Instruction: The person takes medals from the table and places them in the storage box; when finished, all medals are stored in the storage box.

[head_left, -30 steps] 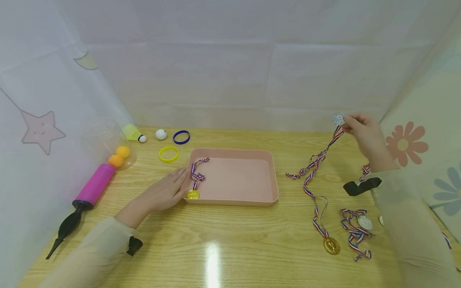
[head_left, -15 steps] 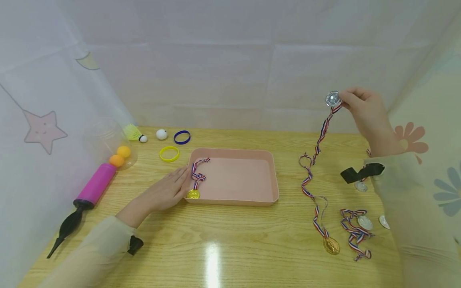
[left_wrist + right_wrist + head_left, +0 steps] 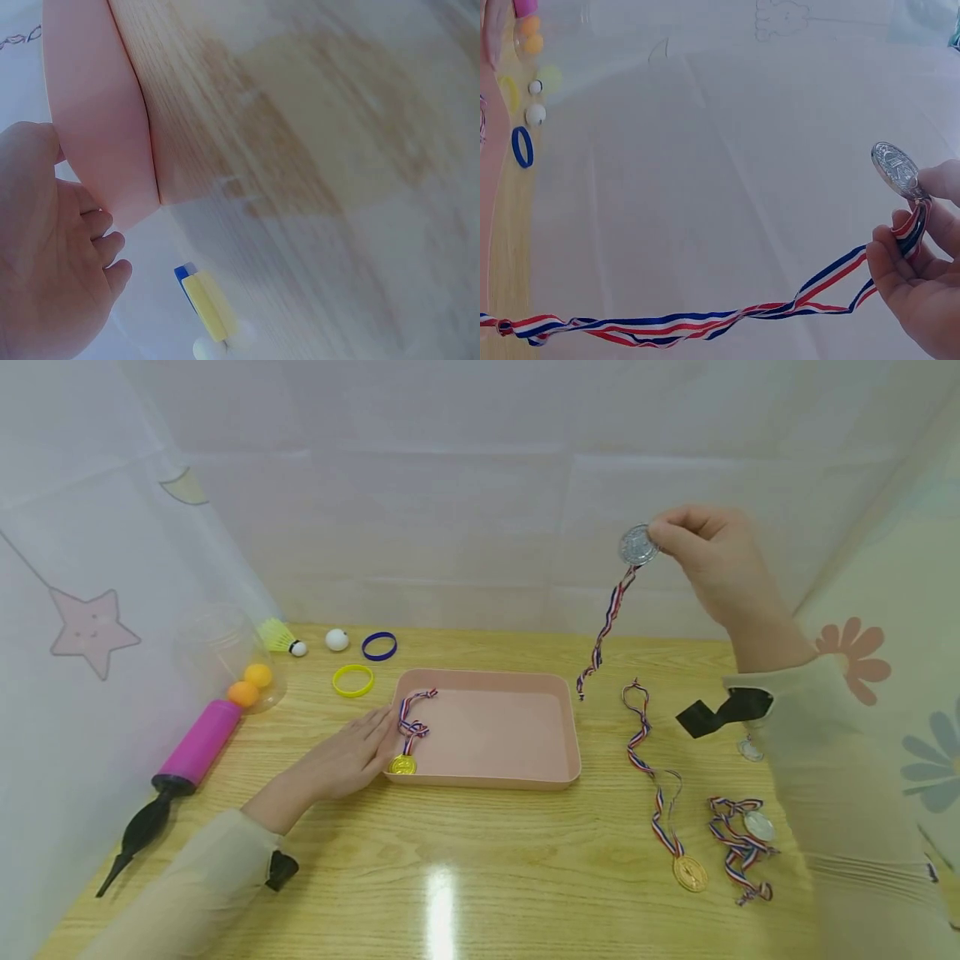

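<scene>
Raised above the table's right half, my right hand [image 3: 708, 560] pinches a silver medal [image 3: 638, 545] by its edge. The medal's red, white and blue ribbon [image 3: 697, 324] hangs down, its lower end near the right rim of the pink tray [image 3: 480, 781]. In the right wrist view, the ribbon also runs through the curled fingers. My left hand [image 3: 341, 758] rests with straight fingers against the tray's left wall. Inside the tray, at the left, lies a gold medal [image 3: 402, 765] with its striped ribbon.
Right of the tray lie another gold medal [image 3: 689, 873] and silver medals [image 3: 759, 826] with ribbons. At the left are a pink pump [image 3: 198, 747], orange balls [image 3: 243, 693] by a clear container, a shuttlecock [image 3: 279, 637], a white ball [image 3: 337, 640], and yellow [image 3: 352, 681] and blue [image 3: 378, 646] wristbands.
My right hand has lifted the silver medal and carried it leftward, its ribbon rising off the table and away from the gold medal's ribbon. The left hand has stayed at the tray.
</scene>
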